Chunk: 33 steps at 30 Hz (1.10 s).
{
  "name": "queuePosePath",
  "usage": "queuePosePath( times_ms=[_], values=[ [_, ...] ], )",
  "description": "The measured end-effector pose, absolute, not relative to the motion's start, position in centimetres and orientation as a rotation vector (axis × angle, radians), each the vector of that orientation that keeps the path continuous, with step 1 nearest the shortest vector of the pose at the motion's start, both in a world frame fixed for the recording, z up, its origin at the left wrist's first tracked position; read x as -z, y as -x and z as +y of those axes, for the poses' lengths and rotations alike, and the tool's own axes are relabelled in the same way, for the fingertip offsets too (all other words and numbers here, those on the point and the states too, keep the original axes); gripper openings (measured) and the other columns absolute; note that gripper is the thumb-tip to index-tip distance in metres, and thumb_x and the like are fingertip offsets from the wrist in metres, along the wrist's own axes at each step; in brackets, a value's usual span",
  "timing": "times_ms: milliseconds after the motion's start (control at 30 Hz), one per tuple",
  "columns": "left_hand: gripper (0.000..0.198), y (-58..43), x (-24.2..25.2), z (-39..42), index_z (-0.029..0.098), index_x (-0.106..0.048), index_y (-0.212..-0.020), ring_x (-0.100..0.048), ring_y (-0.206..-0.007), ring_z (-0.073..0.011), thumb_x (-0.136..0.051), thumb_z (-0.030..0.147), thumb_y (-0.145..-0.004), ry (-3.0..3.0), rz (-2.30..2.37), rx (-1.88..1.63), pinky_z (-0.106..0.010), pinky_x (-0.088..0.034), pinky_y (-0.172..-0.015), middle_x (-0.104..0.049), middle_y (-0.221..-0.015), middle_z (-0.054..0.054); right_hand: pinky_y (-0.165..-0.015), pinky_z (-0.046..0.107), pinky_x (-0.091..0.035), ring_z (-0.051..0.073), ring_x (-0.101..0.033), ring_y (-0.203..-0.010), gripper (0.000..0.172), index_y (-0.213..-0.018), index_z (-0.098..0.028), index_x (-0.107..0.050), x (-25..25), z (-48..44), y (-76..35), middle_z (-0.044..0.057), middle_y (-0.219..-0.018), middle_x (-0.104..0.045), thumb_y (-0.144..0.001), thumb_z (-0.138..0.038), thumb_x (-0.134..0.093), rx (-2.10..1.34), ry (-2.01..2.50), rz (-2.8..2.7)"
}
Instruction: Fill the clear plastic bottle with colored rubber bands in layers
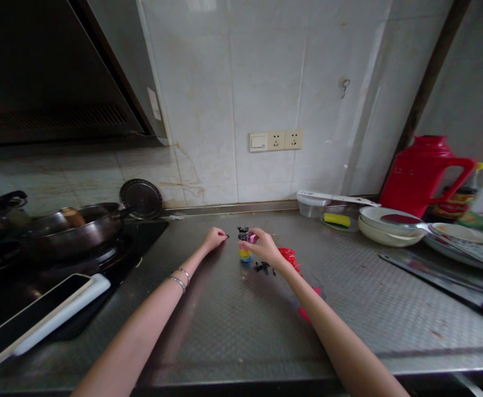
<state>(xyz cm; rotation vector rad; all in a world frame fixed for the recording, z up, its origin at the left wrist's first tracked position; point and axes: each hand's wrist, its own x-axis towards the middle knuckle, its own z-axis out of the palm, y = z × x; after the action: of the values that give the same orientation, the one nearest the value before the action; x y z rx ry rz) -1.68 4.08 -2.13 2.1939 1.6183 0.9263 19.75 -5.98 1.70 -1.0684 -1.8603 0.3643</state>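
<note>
My right hand (pixel 265 246) holds a small upright clear container (pixel 245 255) on the steel counter, its fingers around the far right side. Bands of yellow and blue show low in the container, and black loop-like pieces are heaped at its mouth. To the left, my left hand (pixel 215 238) is closed in a pinch, with the tip of a small black piece (pixel 227 236) sticking out from the fingers. Loose black pieces (pixel 263 268) lie just below my right hand. A pile of red pieces (pixel 290 258) is partly hidden behind my right wrist.
Under my right forearm lies a pink item (pixel 307 309), partly covered. On the left are a pan (pixel 76 231) on the stove and a phone-like slab (pixel 51 314). Bowls (pixel 390 234), a knife (pixel 431 278), a yellow sponge (pixel 336 220) and a red thermos (pixel 415 176) stand right.
</note>
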Motion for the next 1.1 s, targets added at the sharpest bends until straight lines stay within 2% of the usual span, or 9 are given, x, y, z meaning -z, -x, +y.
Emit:
queuePosePath(
  times_ms=[233, 433, 600, 767, 1000, 1100],
  values=[
    [0.019, 1.2, 0.8, 4.4, 0.010, -0.069, -0.072, -0.060, -0.067, -0.0169, -0.059, 0.023, -0.063, -2.121, 1.561, -0.959, -0.026, -0.044, -0.064, -0.068, -0.070, -0.008, -0.066, 0.024, -0.040, 0.015, -0.053, -0.071, 0.042, -0.089, -0.014, -0.061, -1.5, -5.7, -19.6, 0.004, -0.080, -0.061, -0.066, -0.049, -0.061, -0.370, 1.059, -1.851],
    [0.027, 0.0, -5.1, 1.7, 0.010, -0.068, -0.079, -0.061, -0.072, -0.0162, -0.061, 0.032, -0.066, -2.024, 1.318, -1.184, -0.027, -0.045, -0.069, -0.068, -0.078, -0.008, -0.066, 0.024, -0.040, 0.014, -0.053, -0.071, 0.043, -0.093, -0.015, -0.061, -1.2, -5.6, -19.7, 0.004, -0.081, -0.061, -0.065, -0.049, -0.061, -0.387, 1.061, -1.836],
    [0.023, -1.5, -8.8, -2.2, 0.013, -0.069, -0.078, -0.058, -0.068, -0.0136, -0.060, 0.032, -0.070, -2.294, 1.130, -1.108, -0.024, -0.043, -0.063, -0.067, -0.077, -0.006, -0.065, 0.024, -0.040, 0.014, -0.052, -0.069, 0.040, -0.091, -0.016, -0.062, -1.2, -5.6, -19.7, 0.004, -0.080, -0.061, -0.066, -0.047, -0.061, -0.391, 1.050, -1.837],
    [0.016, -2.7, -9.3, -3.9, 0.014, -0.070, -0.075, -0.056, -0.070, -0.0127, -0.057, 0.024, -0.072, -2.496, 1.106, -0.984, -0.023, -0.042, -0.064, -0.065, -0.077, -0.005, -0.066, 0.025, -0.040, 0.014, -0.052, -0.070, 0.039, -0.092, -0.016, -0.061, -1.3, -5.7, -19.7, 0.004, -0.081, -0.061, -0.067, -0.046, -0.061, -0.408, 1.033, -1.848],
    [0.018, -2.9, -9.6, -3.8, 0.015, -0.070, -0.078, -0.056, -0.071, -0.0122, -0.054, 0.023, -0.075, -2.590, 1.061, -0.905, -0.022, -0.043, -0.064, -0.063, -0.078, -0.005, -0.063, 0.024, -0.039, 0.013, -0.051, -0.068, 0.036, -0.090, -0.016, -0.061, -1.1, -5.5, -19.8, 0.003, -0.078, -0.060, -0.068, -0.044, -0.061, -0.382, 1.030, -1.856],
    [0.020, -2.7, -10.0, -4.1, 0.015, -0.069, -0.083, -0.056, -0.077, -0.0127, -0.050, 0.016, -0.075, -2.615, 1.032, -0.877, -0.024, -0.044, -0.068, -0.062, -0.086, -0.006, -0.064, 0.024, -0.039, 0.014, -0.051, -0.069, 0.036, -0.090, -0.016, -0.061, -1.1, -5.5, -19.8, 0.003, -0.079, -0.060, -0.068, -0.044, -0.060, -0.386, 1.031, -1.848]
  ],
)
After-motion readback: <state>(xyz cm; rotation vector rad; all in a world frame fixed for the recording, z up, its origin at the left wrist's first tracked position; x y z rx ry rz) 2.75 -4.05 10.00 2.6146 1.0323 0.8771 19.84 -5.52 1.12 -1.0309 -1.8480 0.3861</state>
